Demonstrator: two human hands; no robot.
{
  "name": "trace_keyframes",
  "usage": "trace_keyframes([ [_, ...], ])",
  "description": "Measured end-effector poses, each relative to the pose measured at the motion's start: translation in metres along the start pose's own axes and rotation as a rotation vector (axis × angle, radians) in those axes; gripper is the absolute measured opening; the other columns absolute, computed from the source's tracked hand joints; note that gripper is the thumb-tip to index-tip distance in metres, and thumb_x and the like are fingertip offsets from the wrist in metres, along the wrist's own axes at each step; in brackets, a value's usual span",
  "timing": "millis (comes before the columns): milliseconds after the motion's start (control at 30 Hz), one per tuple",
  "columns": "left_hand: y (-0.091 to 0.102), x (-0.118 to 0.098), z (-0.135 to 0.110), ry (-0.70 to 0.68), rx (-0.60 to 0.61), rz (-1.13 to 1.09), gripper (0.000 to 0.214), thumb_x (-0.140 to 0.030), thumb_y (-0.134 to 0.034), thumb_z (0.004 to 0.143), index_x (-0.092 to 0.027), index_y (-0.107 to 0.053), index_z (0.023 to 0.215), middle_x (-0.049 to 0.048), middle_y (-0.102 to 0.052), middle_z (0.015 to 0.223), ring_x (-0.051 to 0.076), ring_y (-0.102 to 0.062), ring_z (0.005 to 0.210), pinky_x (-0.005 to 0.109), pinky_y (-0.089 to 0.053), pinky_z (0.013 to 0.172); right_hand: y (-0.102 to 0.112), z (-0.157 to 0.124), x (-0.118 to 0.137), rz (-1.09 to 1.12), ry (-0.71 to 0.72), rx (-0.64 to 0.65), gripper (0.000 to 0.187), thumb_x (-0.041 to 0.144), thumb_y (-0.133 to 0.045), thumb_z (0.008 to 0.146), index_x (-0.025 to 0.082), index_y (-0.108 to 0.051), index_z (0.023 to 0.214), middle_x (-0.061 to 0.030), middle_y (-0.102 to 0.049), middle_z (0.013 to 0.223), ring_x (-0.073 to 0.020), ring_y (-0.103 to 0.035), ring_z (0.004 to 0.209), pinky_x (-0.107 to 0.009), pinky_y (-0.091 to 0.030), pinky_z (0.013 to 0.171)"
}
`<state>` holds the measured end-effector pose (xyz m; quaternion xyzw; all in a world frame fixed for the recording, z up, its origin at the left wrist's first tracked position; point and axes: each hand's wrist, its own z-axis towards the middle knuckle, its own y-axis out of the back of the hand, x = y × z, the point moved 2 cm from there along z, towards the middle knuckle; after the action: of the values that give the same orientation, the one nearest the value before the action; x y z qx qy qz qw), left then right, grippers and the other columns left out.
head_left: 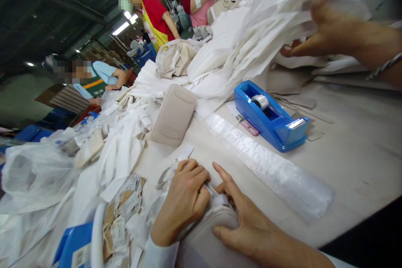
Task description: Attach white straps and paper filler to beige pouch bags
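Observation:
A beige bag [216,238] lies at the table's near edge, its top facing away from me. My left hand [185,201] has its fingers curled at the bag's opening, their tips hidden. My right hand [248,217] grips the opening's other side, thumb on the outer face and index finger stretched out. Something white and crumpled shows in the opening between the hands. Another beige bag [174,115] stands tilted farther back. Right of my hands lies a long strip of clear plastic bags [270,167].
A blue tape dispenser [270,117] and pink snips [249,126] lie to the right. A co-worker's hand [339,29] holds white sheets [251,37] at upper right. Tags with strings [122,213] and a blue container [75,243] are at left. Other people stand along the table.

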<state>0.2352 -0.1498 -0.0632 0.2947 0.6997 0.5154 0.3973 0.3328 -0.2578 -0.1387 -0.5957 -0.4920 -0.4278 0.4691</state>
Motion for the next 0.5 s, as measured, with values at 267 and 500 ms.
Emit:
trace_keyframes([
  [267,0.003,0.000,0.002,-0.022,0.028,0.051,0.018,-0.011,-0.045,0.084,-0.018,-0.048,0.067,0.0003,-0.058,0.073,0.018,-0.049,0.085,0.038,-0.033,0.090,-0.004,0.001,0.000,-0.097,-0.040,-0.008,0.111,0.016,-0.065,0.064,0.032,-0.002,0.154,-0.0020,-0.051,0.109,-0.0170,-0.058,0.085,-0.034,-0.046,0.085],
  [500,-0.003,0.011,-0.007,-0.150,0.015,0.017,0.032,-0.053,-0.060,0.085,-0.022,-0.066,0.083,-0.0011,-0.067,0.077,0.017,-0.054,0.085,0.037,-0.030,0.090,0.005,0.005,-0.005,-0.320,0.011,0.017,0.096,0.032,-0.058,0.075,0.020,-0.004,0.154,-0.0039,-0.057,0.094,-0.0253,-0.061,0.097,-0.037,-0.044,0.093],
])
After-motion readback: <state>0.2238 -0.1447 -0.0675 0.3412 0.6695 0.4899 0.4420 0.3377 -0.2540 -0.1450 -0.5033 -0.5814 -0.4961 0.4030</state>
